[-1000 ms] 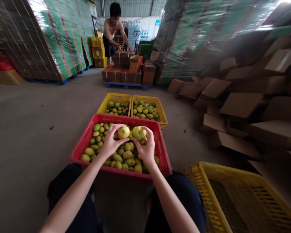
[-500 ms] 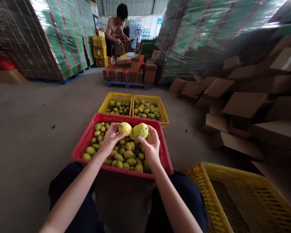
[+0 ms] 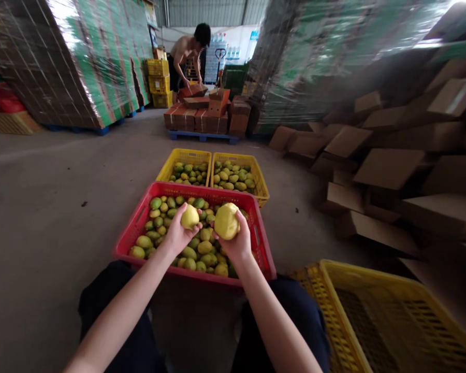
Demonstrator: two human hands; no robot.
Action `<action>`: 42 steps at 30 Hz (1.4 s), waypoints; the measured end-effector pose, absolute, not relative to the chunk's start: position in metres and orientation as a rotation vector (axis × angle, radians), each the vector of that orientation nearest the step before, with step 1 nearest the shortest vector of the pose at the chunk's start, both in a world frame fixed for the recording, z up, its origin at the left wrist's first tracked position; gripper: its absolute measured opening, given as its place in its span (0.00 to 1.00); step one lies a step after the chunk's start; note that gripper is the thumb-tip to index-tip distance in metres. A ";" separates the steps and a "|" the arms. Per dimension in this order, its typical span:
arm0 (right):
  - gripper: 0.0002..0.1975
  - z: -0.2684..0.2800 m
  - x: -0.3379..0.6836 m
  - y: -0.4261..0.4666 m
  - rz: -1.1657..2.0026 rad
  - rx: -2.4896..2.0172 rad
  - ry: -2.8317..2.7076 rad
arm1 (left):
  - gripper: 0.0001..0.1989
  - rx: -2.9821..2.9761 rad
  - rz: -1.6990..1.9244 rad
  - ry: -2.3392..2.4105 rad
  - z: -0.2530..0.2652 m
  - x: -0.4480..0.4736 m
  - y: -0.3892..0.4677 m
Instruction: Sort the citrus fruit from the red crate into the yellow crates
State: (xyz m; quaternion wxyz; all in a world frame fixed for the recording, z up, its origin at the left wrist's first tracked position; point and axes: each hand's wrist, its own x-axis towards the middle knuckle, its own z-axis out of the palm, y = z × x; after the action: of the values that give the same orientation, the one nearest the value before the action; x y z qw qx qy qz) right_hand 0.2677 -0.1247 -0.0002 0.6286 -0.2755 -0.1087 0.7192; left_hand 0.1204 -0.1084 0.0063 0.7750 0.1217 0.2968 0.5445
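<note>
My left hand (image 3: 177, 234) is closed around a small yellow lemon (image 3: 189, 216). A larger, bumpy yellow lemon (image 3: 227, 221) rests in my right hand (image 3: 238, 242), with the fingers wrapped about its sides. Both fruits are held apart from each other above a red plastic crate (image 3: 126, 228). Many green and yellow lemons (image 3: 189, 252) lie inside that crate, partly hidden by my hands and forearms.
Behind the red crate stand two yellow crates (image 3: 262, 178) of lemons. A yellow basket (image 3: 373, 274) is at my right knee, near heaped cardboard boxes (image 3: 390, 167). Farther off, a person (image 3: 184, 52) bends over a blue pallet (image 3: 204, 137) with flattened cartons.
Both lemons have been turned in my hands and have come slightly lower and nearer; the right one shows another side. The person at the back has bent down and lowered a carton.
</note>
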 end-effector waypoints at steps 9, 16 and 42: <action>0.15 -0.010 0.260 -0.114 1.664 -0.804 -0.065 | 0.15 -0.093 1.195 0.801 -0.019 0.126 -0.101; 0.09 -0.008 0.262 -0.119 1.699 -0.824 -0.102 | 0.09 -0.024 1.277 0.807 -0.006 0.125 -0.102; 0.12 -0.012 0.257 -0.117 1.668 -0.848 -0.142 | 0.07 0.034 1.276 0.832 -0.004 0.126 -0.104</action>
State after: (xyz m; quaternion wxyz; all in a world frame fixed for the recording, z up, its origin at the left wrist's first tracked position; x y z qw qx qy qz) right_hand 0.2568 -0.1166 -0.0118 0.5911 -0.3645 -0.0609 0.7169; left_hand 0.1257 -0.1037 -0.0040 0.7236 0.0155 0.3768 0.5781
